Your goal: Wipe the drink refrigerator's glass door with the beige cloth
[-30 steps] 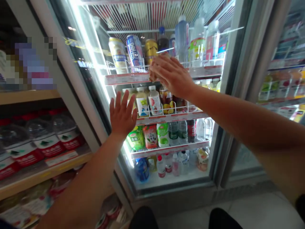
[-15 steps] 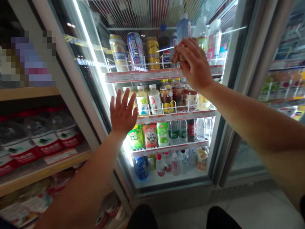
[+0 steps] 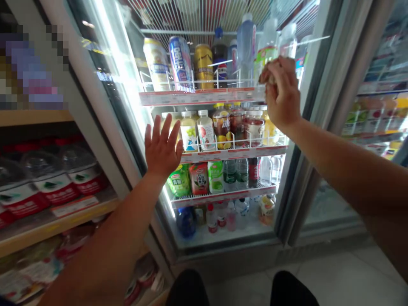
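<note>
My left hand [image 3: 163,146] is spread flat against the glass door [image 3: 228,250] of a lit drinks fridge, its fingers apart. Higher up on the right, my right hand [image 3: 283,91] is closed around a crumpled brownish cloth [image 3: 266,75], mostly hidden by the fingers, and presses it near or on the glass. Behind the glass, tall bottles [image 3: 246,46] stand to the left of that hand. White-capped bottles [image 3: 189,131] show just right of my left hand. A gold can [image 3: 203,66] and a blue can [image 3: 180,63] sit on the upper shelf.
Wooden shelves with red-labelled water bottles [image 3: 51,176] line the left side. A second fridge [image 3: 379,114] adjoins on the right, past a metal door frame [image 3: 318,140]. Tiled floor [image 3: 344,272] and my dark-clothed knees [image 3: 188,289] show below.
My right hand has moved right and slightly down across the glass with the cloth, uncovering the tall bottles. The left hand stays spread on the glass; the view has shifted slightly.
</note>
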The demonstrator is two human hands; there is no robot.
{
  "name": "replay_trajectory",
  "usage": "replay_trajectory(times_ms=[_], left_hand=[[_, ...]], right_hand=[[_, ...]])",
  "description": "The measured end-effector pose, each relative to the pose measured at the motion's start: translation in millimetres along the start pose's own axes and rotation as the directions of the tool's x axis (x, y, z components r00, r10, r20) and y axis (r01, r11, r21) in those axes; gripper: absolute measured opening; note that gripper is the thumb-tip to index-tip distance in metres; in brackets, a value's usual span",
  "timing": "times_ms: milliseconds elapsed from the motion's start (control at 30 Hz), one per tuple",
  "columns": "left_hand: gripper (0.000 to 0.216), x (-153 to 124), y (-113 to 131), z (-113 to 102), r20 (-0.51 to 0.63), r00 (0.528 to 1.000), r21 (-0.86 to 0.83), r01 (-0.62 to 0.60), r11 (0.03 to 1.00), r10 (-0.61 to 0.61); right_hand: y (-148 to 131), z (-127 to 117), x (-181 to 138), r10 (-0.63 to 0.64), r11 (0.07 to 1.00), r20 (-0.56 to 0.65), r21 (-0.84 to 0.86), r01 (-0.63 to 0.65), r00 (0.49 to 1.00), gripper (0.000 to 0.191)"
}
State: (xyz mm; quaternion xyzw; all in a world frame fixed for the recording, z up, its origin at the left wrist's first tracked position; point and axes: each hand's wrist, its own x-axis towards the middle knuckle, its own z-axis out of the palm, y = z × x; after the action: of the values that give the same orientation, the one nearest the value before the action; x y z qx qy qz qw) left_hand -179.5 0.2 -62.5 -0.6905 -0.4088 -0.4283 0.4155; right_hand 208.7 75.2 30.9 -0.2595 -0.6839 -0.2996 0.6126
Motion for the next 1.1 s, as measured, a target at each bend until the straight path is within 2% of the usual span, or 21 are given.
replay_trajectory(times_ms=[100, 167, 233, 333, 400, 500, 600, 667, 833, 900, 967, 1033, 1100], left_hand=[[0.056, 1, 1, 0, 0.013, 1.0, 0.013, 0.024, 1.0, -0.024], [0.056, 2, 2, -1, 0.024, 0.999, 0.013, 0.042, 0.999, -0.042], [0.058, 3, 4, -3, 0.03, 0.998, 0.0, 0.058, 0.998, -0.058], [0.059, 4, 5, -4, 0.034, 0.997, -0.013, 0.073, 0.997, -0.073], [0.057, 4, 6, -4, 0.043, 0.996, -0.018, 0.079, 0.997, -0.079], [0.057, 3, 6, -3, 0.051, 0.995, -0.051, 0.087, 0.995, -0.084], [0.056, 2, 4, -2, 0.024, 0.998, -0.04, 0.054, 0.998, -0.053], [0.056, 1, 3, -1, 0.005, 1.0, -0.017, 0.027, 0.999, -0.027], [0.055, 0, 2, 0, -0.021, 1.0, -0.023, 0.016, 1.0, -0.017], [0.055, 0, 3, 1, -0.037, 0.999, 0.005, -0.007, 1.0, 0.007], [0.055, 0, 2, 1, -0.046, 0.999, 0.042, -0.023, 0.999, 0.025], [0.055, 0, 1, 2, -0.042, 0.999, 0.056, -0.019, 0.998, 0.021], [0.054, -1, 0, 3, -0.031, 0.999, 0.057, -0.006, 0.998, 0.008]], right_hand=[[-13, -3, -33, -0.068, 0.996, 0.142, -0.047, 0.075, 0.987, 0.047], [-12, -8, -40, -0.122, 0.99, 0.182, -0.051, 0.133, 0.976, 0.045], [0, -12, -32, -0.111, 0.992, 0.117, -0.053, 0.118, 0.987, 0.046], [21, -13, -16, 0.004, 0.999, -0.062, -0.049, -0.007, 0.998, 0.049], [23, -10, -20, 0.05, 0.997, -0.122, -0.05, -0.056, 0.991, 0.05], [3, -4, -50, 0.035, 0.997, -0.089, -0.069, -0.041, 0.995, 0.048], [-18, -1, -70, -0.011, 0.994, 0.053, -0.104, 0.016, 0.999, 0.046], [-24, 1, -64, -0.013, 0.994, 0.072, -0.103, 0.02, 0.997, 0.047], [-30, 14, -36, -0.011, 0.998, -0.019, -0.066, 0.009, 1.0, 0.053], [-43, 19, -46, -0.021, 0.998, 0.022, -0.052, 0.022, 1.0, 0.054], [-60, 24, -64, -0.068, 0.997, 0.128, -0.015, 0.07, 0.989, 0.054], [-78, 28, -78, -0.145, 0.989, 0.243, 0.046, 0.138, 0.959, 0.056], [-91, 32, -77, -0.192, 0.981, 0.303, 0.087, 0.173, 0.934, 0.058]])
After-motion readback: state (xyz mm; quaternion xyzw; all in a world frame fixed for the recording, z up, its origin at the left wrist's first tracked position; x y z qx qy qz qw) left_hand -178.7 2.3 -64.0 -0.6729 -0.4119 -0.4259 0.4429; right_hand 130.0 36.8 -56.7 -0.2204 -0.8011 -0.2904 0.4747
